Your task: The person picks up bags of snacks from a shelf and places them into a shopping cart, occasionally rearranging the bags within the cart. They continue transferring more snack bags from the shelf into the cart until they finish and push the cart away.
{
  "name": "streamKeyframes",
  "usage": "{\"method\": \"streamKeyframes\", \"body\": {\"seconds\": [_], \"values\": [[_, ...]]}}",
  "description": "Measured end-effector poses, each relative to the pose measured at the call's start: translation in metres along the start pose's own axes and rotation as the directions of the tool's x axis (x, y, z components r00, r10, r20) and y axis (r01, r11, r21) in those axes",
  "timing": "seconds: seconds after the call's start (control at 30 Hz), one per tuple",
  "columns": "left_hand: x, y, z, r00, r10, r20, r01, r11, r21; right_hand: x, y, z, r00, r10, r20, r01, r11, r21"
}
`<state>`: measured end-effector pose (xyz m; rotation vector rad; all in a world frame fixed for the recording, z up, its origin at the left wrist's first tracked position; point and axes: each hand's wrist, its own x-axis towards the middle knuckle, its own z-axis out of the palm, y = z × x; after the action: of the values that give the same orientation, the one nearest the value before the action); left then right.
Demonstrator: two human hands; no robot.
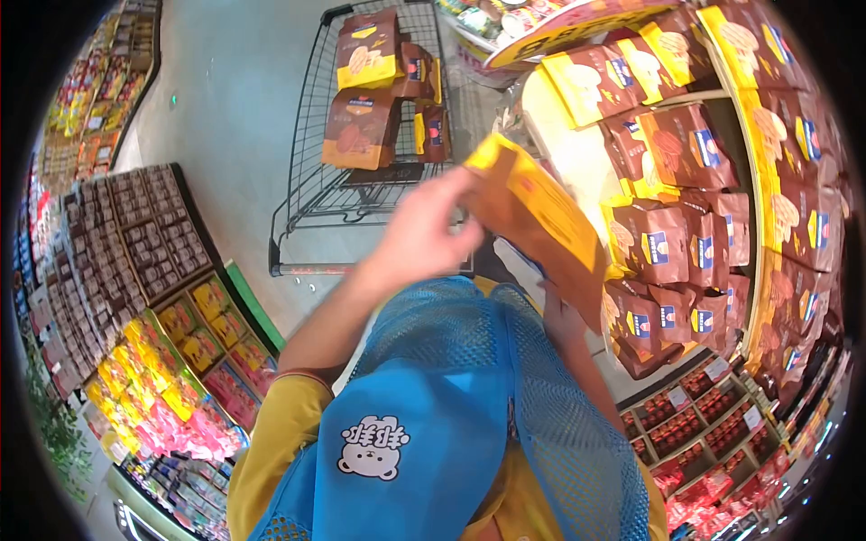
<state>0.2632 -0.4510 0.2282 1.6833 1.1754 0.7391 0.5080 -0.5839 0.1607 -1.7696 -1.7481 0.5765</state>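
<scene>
A brown and yellow snack bag [548, 215] is tilted in front of my chest, its yellow top edge toward the upper left. My left hand [426, 224] is closed on the bag's upper left end, thumb and fingers curled together. My right forearm [566, 335] reaches up behind the bag's lower part; the bag hides my right hand and its fingers. Ahead stands a wire shopping cart [311, 269], its handle toward me. Inside it are several similar brown bags [361, 126], some upright and some leaning.
A display rack [735, 171] on the right holds rows of matching brown bags [658, 248]. Shelves of small red packs [717, 419] sit below it. To the left are stacked packaged goods [135, 234] and yellow and pink bags [162, 388]. Grey floor [225, 117] runs left of the cart.
</scene>
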Motion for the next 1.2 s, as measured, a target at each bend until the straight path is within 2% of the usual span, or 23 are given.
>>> {"method": "streamKeyframes", "body": {"seconds": [0.03, 0.1, 0.13, 0.17, 0.2, 0.23, 0.3, 0.33, 0.4, 0.43, 0.5, 0.53, 0.57, 0.63, 0.7, 0.77, 0.83, 0.97, 1.03, 1.07, 1.1, 1.17, 1.2], "values": [[-0.008, -0.01, -0.027, 0.99, -0.14, 0.011, 0.141, 0.989, -0.044, 0.015, -0.009, 0.017, 0.998, 0.051, 0.04, -0.056, 0.988, 0.143], [-0.019, -0.056, -0.065, 0.983, -0.108, -0.151, 0.089, 0.988, -0.129, 0.057, -0.023, 0.06, 0.989, -0.149, 0.002, 0.149, 0.989, 0.018], [-0.022, -0.078, -0.082, 0.98, -0.117, -0.164, 0.093, 0.985, -0.143, 0.083, -0.049, 0.076, 0.994, -0.104, 0.034, 0.095, 0.975, 0.203], [-0.024, -0.101, -0.098, 0.945, -0.269, -0.185, 0.197, 0.922, -0.332, 0.107, -0.076, 0.093, 0.995, -0.059, 0.077, 0.025, 0.926, 0.378], [-0.024, -0.124, -0.111, 0.893, -0.416, -0.172, 0.28, 0.813, -0.511, 0.123, -0.088, 0.12, 0.986, 0.032, 0.165, -0.097, 0.91, 0.403], [-0.023, -0.149, -0.12, 0.888, -0.425, -0.175, 0.281, 0.804, -0.523, 0.139, -0.095, 0.145, 0.961, 0.119, 0.251, -0.218, 0.883, 0.416], [-0.018, -0.202, -0.129, 0.868, -0.447, -0.216, 0.276, 0.796, -0.54, 0.167, -0.094, 0.195, 0.969, 0.133, 0.207, -0.226, 0.812, 0.539], [-0.013, -0.229, -0.129, 0.863, -0.456, -0.216, 0.278, 0.787, -0.55, 0.181, -0.085, 0.218, 0.967, 0.133, 0.218, -0.231, 0.817, 0.529], [-0.003, -0.286, -0.124, 0.774, -0.623, -0.114, 0.542, 0.745, -0.389, 0.203, -0.062, 0.263, 0.956, 0.211, 0.206, -0.268, 0.911, 0.313], [0.002, -0.324, -0.114, 0.769, -0.629, -0.112, 0.546, 0.738, -0.397, 0.209, -0.047, 0.284, 0.954, 0.211, 0.214, -0.27, 0.913, 0.305], [0.009, -0.391, -0.091, 0.835, -0.486, -0.259, 0.493, 0.869, -0.043, 0.214, -0.02, 0.313, 0.952, 0.271, 0.141, -0.293, 0.941, 0.167], [0.015, -0.398, -0.088, 0.833, -0.49, -0.258, 0.496, 0.867, -0.048, 0.217, -0.015, 0.316, 0.968, 0.207, 0.142, -0.218, 0.973, 0.071], [0.021, -0.403, -0.08, 0.818, -0.526, -0.231, 0.523, 0.849, -0.081, 0.22, -0.009, 0.32, 0.967, 0.209, 0.148, -0.22, 0.973, 0.065], [0.029, -0.424, -0.062, 0.801, -0.566, -0.196, 0.555, 0.824, -0.116, 0.224, 0.008, 0.333, 0.876, 0.357, 0.325, -0.338, 0.934, -0.115], [0.035, -0.44, -0.045, 0.768, -0.63, -0.118, 0.6, 0.771, -0.211, 0.22, 0.019, 0.346, 0.844, 0.38, 0.379, -0.344, 0.925, -0.163], [0.036, -0.444, -0.036, 0.744, -0.652, -0.145, 0.626, 0.757, -0.186, 0.214, 0.027, 0.356, 0.808, 0.408, 0.426, -0.351, 0.913, -0.208], [0.036, -0.42, -0.04, 0.762, -0.588, -0.273, 0.604, 0.797, -0.032, 0.201, 0.023, 0.356, 0.791, 0.4, 0.463, -0.376, 0.915, -0.149], [0.025, -0.371, -0.028, 0.756, -0.568, -0.326, 0.622, 0.778, 0.086, 0.19, 0.009, 0.35, 0.714, 0.479, 0.51, -0.453, 0.872, -0.185], [0.012, -0.372, -0.013, 0.904, -0.264, -0.337, 0.387, 0.84, 0.379, 0.178, 0.02, 0.356, 0.68, 0.463, 0.568, -0.473, 0.869, -0.142], [0.01, -0.373, -0.008, 0.885, -0.365, -0.29, 0.458, 0.798, 0.391, 0.173, 0.027, 0.362, 0.685, 0.463, 0.562, -0.473, 0.87, -0.139], [0.014, -0.376, -0.01, 0.889, -0.356, -0.289, 0.449, 0.803, 0.392, 0.165, 0.04, 0.371, 0.726, 0.422, 0.543, -0.442, 0.891, -0.1], [0.019, -0.38, -0.014, 0.753, -0.653, -0.074, 0.643, 0.709, 0.291, 0.152, 0.058, 0.38, 0.764, 0.385, 0.518, -0.41, 0.909, -0.07], [0.025, -0.377, -0.022, 0.695, -0.719, 0.008, 0.686, 0.665, 0.296, 0.15, 0.065, 0.382, 0.71, 0.392, 0.585, -0.465, 0.885, -0.029]]}}
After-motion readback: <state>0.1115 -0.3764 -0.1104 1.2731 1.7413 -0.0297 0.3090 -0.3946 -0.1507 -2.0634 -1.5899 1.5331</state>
